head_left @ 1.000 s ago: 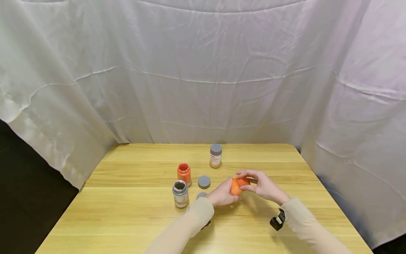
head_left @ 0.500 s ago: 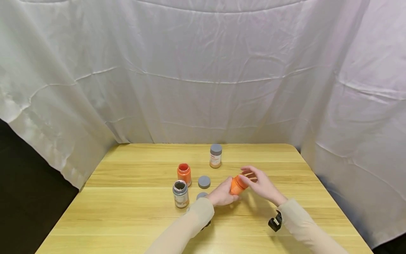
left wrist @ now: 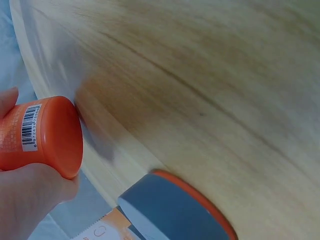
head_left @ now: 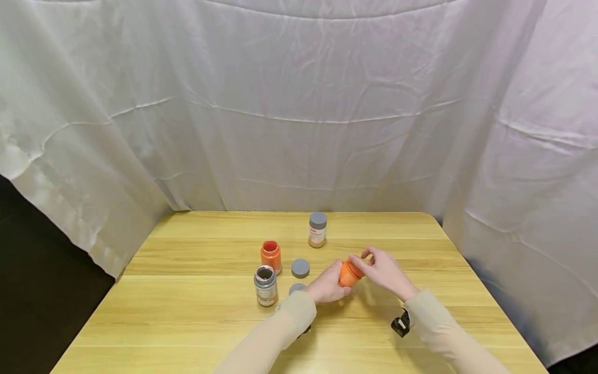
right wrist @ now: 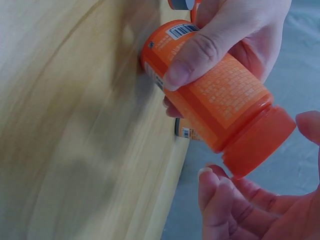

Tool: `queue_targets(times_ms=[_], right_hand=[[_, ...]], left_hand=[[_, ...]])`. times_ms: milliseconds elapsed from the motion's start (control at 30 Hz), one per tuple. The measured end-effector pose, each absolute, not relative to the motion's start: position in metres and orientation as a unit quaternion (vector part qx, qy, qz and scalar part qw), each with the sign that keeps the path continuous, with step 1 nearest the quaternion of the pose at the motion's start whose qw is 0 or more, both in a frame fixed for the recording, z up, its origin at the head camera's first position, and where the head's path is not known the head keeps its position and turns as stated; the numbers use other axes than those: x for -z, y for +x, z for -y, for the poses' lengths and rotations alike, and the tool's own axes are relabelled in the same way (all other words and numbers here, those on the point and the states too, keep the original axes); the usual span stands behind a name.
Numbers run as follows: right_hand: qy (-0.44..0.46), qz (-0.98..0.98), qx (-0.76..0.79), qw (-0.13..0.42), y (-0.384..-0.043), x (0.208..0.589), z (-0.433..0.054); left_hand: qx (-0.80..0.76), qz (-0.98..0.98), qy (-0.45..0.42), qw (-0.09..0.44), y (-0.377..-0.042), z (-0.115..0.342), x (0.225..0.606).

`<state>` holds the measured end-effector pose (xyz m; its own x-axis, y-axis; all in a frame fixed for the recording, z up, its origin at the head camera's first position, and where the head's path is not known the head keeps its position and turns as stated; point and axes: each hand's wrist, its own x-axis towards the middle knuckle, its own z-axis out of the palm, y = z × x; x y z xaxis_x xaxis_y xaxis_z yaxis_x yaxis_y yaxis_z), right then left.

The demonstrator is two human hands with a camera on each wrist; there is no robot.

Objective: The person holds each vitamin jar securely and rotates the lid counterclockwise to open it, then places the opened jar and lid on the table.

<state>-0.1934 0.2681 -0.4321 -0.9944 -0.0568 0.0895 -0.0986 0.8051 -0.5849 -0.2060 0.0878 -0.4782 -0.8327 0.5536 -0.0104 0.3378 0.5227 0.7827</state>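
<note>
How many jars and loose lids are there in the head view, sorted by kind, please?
Standing open jars: 2
Standing capped jar: 1
Orange jar held in the left hand: 1
Loose grey lids, one partly hidden: 2
Total: 6

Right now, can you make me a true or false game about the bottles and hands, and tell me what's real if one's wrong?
1. The left hand holds an orange bottle. True.
2. The held bottle stands straight up. False: it is tilted.
3. The right hand is by the held bottle's top end. True.
4. The back bottle has no cap. False: a grey cap is on it.
5. The red-orange bottle on the table is open. True.
6. The grey-necked bottle is closed. False: its mouth is open.
</note>
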Motion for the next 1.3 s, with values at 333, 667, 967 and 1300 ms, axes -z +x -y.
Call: queue_targets(times_ms=[333, 667, 967, 1300], right_hand=[[0.053, 0.953, -0.293, 0.046, -0.192, 0.429, -0.265], [0.082, 0.951, -0.291, 0.066, -0.191, 0.432, -0.266], [0.131, 0.941, -0.303, 0.074, -0.192, 0.436, -0.270], [0.200, 0.923, -0.328, 0.041, -0.192, 0.436, -0.282]], left_hand=[[-0.413, -0.864, 0.256, 0.127, -0.205, -0.088, 0.479], [-0.423, -0.860, 0.252, 0.132, -0.205, -0.089, 0.480], [-0.425, -0.861, 0.242, 0.139, -0.205, -0.088, 0.477], [-0.425, -0.862, 0.242, 0.136, -0.205, -0.089, 0.478]])
